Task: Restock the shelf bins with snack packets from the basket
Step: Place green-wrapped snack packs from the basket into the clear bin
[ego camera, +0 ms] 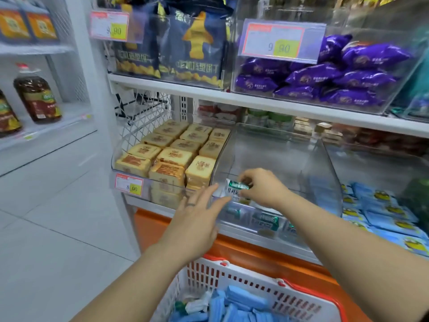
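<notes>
a person's right hand point(260, 188) is pinching one green-and-white snack packet point(236, 188) between thumb and curled fingers, holding it just over the front lip of a clear plastic shelf bin point(290, 159). the left hand point(197, 219), fingers straight and spread, is gripping nothing and reaching in from 7 o'clock, its fingertips just beside the packet at the bin's left front corner. toward 12 o'clock from the packet, the bin's bare floor is showing between tall side walls. a few green packets point(264, 220) are lying low against the front wall, too blurred to count. at the bin's 9 o'clock a bin of wrapped toast slices point(174, 156) is sitting wall to wall with it; at 3 o'clock light-blue packets point(383, 212) are lying stacked. at 6 o'clock a white basket point(246, 275) is holding blue packets point(243, 300) and one green-and-white packet point(195, 306). three price tags point(281, 40) are hanging on bin fronts, and two oil bottles point(37, 98) are standing at far 9 o'clock.
</notes>
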`<action>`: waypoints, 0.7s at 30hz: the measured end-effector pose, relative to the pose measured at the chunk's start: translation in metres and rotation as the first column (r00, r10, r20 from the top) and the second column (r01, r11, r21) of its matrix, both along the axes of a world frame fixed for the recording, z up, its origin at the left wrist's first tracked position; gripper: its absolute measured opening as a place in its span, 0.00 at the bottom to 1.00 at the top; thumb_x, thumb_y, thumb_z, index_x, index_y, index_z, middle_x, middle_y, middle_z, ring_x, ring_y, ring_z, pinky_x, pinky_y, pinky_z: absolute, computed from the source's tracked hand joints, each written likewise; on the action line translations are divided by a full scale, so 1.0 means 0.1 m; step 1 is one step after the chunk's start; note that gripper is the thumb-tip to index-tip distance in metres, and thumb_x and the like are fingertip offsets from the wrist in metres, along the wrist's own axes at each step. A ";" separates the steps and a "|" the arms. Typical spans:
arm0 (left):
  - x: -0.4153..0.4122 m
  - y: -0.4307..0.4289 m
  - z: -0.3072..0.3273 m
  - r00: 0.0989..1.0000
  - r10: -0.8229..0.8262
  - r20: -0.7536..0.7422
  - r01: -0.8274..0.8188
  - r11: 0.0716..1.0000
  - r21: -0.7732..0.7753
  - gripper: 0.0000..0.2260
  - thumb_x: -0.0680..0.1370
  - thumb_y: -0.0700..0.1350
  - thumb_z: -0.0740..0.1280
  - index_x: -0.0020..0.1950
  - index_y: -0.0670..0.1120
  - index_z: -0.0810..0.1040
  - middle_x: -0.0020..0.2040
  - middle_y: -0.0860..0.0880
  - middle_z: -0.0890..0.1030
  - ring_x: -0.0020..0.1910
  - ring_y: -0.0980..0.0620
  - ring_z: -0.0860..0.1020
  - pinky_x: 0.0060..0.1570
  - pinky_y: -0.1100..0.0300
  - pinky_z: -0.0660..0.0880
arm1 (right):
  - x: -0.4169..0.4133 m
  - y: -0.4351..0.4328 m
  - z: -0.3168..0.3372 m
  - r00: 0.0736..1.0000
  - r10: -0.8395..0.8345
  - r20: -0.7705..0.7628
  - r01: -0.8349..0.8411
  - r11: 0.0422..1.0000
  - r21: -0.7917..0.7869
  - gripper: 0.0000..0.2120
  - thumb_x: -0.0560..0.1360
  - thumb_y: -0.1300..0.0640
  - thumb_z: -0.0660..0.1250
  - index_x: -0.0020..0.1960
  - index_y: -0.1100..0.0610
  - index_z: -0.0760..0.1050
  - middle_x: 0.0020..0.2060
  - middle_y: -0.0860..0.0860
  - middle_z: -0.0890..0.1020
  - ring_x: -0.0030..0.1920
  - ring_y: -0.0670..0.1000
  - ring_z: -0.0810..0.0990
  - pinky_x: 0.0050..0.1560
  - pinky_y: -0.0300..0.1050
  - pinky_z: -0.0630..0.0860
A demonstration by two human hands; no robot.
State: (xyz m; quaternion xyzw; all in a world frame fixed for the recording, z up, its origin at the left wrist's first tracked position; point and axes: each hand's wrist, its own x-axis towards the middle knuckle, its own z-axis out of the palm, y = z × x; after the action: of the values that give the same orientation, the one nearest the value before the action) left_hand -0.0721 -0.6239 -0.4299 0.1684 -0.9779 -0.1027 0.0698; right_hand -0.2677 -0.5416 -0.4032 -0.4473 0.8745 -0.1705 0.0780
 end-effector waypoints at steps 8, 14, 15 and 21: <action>-0.01 -0.07 -0.10 1.000 -0.013 -0.024 0.012 1.000 -0.025 0.34 0.82 0.48 0.62 0.79 0.63 0.42 0.80 0.58 0.38 0.79 0.51 0.39 0.78 0.44 0.45 | -0.17 -0.24 -0.11 0.963 0.086 0.256 -0.132 0.976 0.172 0.07 0.76 0.57 0.70 0.54 0.55 0.81 0.47 0.50 0.83 0.42 0.48 0.80 0.39 0.40 0.78; 0.01 -0.05 -0.16 1.000 -0.006 0.013 0.006 0.999 -0.031 0.36 0.83 0.49 0.61 0.79 0.62 0.38 0.80 0.55 0.35 0.78 0.51 0.34 0.78 0.42 0.46 | -0.15 -0.22 -0.18 0.964 0.074 0.255 -0.123 0.976 0.182 0.20 0.77 0.55 0.69 0.68 0.53 0.74 0.62 0.49 0.79 0.59 0.49 0.79 0.61 0.43 0.75; 0.01 -0.04 -0.15 1.000 -0.004 0.013 0.004 1.000 -0.031 0.36 0.83 0.49 0.61 0.79 0.62 0.38 0.80 0.55 0.35 0.78 0.51 0.33 0.78 0.42 0.46 | -0.15 -0.22 -0.19 0.964 0.061 0.260 -0.111 0.977 0.183 0.20 0.77 0.54 0.69 0.69 0.53 0.74 0.64 0.49 0.78 0.60 0.49 0.78 0.64 0.45 0.74; 0.07 -0.03 -0.14 1.000 0.004 -0.013 -0.005 1.000 -0.026 0.35 0.83 0.49 0.61 0.79 0.60 0.39 0.80 0.56 0.36 0.79 0.52 0.36 0.79 0.45 0.46 | -0.12 -0.14 -0.11 0.917 -0.027 0.398 -0.034 0.989 0.147 0.21 0.77 0.51 0.69 0.68 0.54 0.74 0.61 0.50 0.79 0.53 0.50 0.80 0.53 0.46 0.79</action>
State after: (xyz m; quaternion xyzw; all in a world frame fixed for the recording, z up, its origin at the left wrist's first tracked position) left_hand -0.0648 -0.6264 -0.4437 0.1690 -0.9783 -0.0907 0.0787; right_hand -0.2800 -0.5556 -0.4138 -0.3974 0.8499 -0.1915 0.2883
